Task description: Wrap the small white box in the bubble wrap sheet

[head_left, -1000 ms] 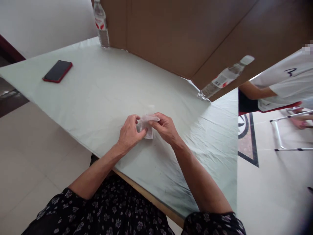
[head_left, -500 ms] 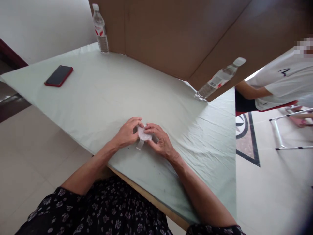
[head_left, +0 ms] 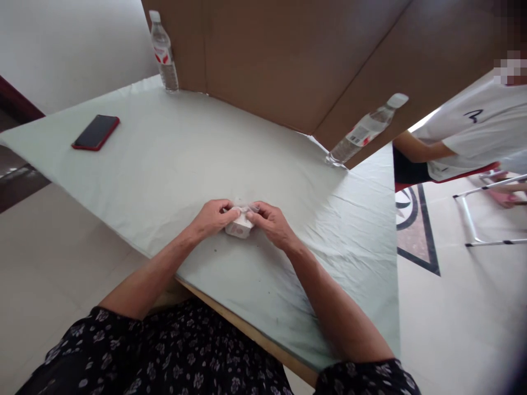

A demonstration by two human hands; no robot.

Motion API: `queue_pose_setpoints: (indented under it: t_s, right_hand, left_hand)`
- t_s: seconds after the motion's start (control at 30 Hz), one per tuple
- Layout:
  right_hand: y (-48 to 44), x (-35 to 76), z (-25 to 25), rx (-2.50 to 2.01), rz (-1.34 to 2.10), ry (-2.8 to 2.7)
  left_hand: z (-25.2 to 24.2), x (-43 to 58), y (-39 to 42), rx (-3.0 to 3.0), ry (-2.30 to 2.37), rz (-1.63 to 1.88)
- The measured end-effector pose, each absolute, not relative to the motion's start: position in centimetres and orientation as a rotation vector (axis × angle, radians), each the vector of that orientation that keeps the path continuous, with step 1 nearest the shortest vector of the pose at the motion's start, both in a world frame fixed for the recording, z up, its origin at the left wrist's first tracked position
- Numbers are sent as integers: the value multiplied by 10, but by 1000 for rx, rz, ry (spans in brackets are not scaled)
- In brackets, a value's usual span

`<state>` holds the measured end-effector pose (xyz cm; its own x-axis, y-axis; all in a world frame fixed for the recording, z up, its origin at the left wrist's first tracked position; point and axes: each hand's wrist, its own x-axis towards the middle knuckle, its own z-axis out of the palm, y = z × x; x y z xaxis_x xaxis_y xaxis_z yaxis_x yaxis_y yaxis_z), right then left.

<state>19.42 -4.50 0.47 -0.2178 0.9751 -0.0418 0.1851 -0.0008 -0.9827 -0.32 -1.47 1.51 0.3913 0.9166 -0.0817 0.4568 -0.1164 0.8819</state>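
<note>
A small, crumpled white packet with a pinkish patch sits between my two hands, just above the pale green tablecloth. My left hand pinches its left side with closed fingers. My right hand pinches its right side, fingers curled around the top edge. Part of the packet is hidden by my fingertips.
A red-cased phone lies at the far left of the table. Two water bottles stand against brown cardboard panels at the back. Another person in a white shirt sits at the right, beside a metal frame.
Both hands dropped from a raised hold down towards the cloth, and the packet has been turned and bunched between the fingers. The camera view shifted slightly.
</note>
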Motion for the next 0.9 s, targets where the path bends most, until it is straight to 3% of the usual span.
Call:
queue_pose_setpoints:
  t_s: [0.13, 0.3, 0.47, 0.73, 0.9]
  right_hand:
    - [-45, 192, 5, -1222, 1450, -1367]
    - [-47, 190, 1, -1245, 1391, -1450]
    - [-42, 190, -9, -1212, 1403, -1415]
    - [-53, 201, 0, -1417, 624, -1683]
    - [-51, 201, -4, -1370, 730, -1830]
  left_hand:
    - [18, -2, -12, 1659, 1276, 559]
    - [17, -5, -12, 1827, 1321, 602]
    - [16, -10, -13, 1596, 954, 620]
    - [7, -10, -15, 1356, 927, 635]
    - [1, -12, -13, 1369, 876, 633]
